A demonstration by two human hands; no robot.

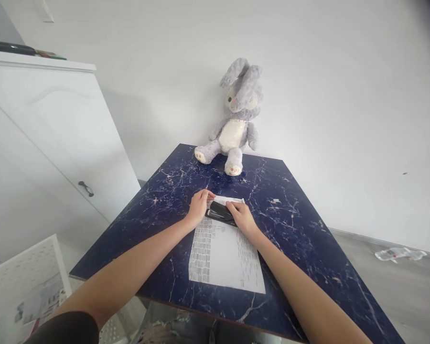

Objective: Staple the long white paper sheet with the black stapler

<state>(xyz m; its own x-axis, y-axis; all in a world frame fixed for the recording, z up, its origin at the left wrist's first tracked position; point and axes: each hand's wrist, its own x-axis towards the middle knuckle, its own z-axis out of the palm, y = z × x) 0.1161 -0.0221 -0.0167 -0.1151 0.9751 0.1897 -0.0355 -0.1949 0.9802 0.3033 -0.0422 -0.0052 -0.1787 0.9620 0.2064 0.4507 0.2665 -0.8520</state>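
Observation:
A black stapler (pixel 222 213) lies crosswise over the upper part of a printed sheet of paper (pixel 226 258). My right hand (pixel 242 217) is closed around the stapler's right end, thumb along its top. At the paper's upper left corner, my left hand (pixel 199 206) has its fingers bent together on the edge, close to the stapler's left tip. The sheet lies flat on the blue marbled table (pixel 157 200), with dense print down its left side. Whether there is more than one sheet I cannot tell.
A grey plush rabbit (pixel 232 134) sits at the table's back edge against the wall. A white cabinet (pixel 53 138) stands to the left, with a white perforated basket (pixel 55 260) below it. Clear plastic packaging (pixel 399 253) lies on the floor at right.

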